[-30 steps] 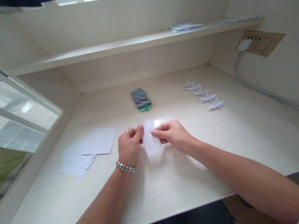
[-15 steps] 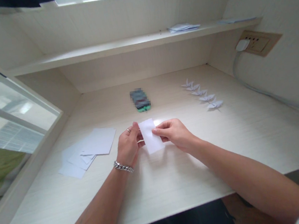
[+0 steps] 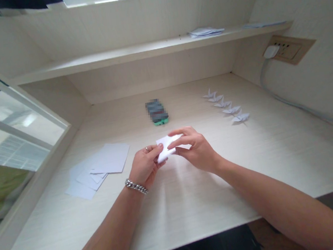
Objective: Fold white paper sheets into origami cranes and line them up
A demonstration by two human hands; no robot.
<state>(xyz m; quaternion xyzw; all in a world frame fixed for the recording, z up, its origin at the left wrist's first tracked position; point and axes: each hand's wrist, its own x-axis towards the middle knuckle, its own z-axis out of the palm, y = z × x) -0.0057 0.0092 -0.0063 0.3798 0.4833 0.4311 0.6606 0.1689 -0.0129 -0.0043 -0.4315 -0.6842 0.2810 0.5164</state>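
A small white piece of paper [image 3: 163, 148], apparently folded, is held above the desk between both hands. My left hand [image 3: 147, 163], with a ring and a chain bracelet, pinches its left end, thumb on top and fingers beneath. My right hand [image 3: 197, 147] grips the other side, index and middle fingers stretched over the top face and the thumb at the near edge. Those fingers hide part of the paper. Beside my left hand lie several loose white paper sheets [image 3: 113, 157], overlapping on the desk.
Several folded paper cranes [image 3: 232, 110] stand in a slanting row at the right. A blurred dark object with a green end [image 3: 157, 112] lies behind the hands. Papers [image 3: 205, 32] rest on the shelf [image 3: 116, 56]. A cable [image 3: 290, 103] runs from a wall socket [image 3: 291, 48].
The paper has turned from upright to lying crosswise. My left thumb has moved onto its face, and my right fingers have shifted from a side pinch to reaching over the top.
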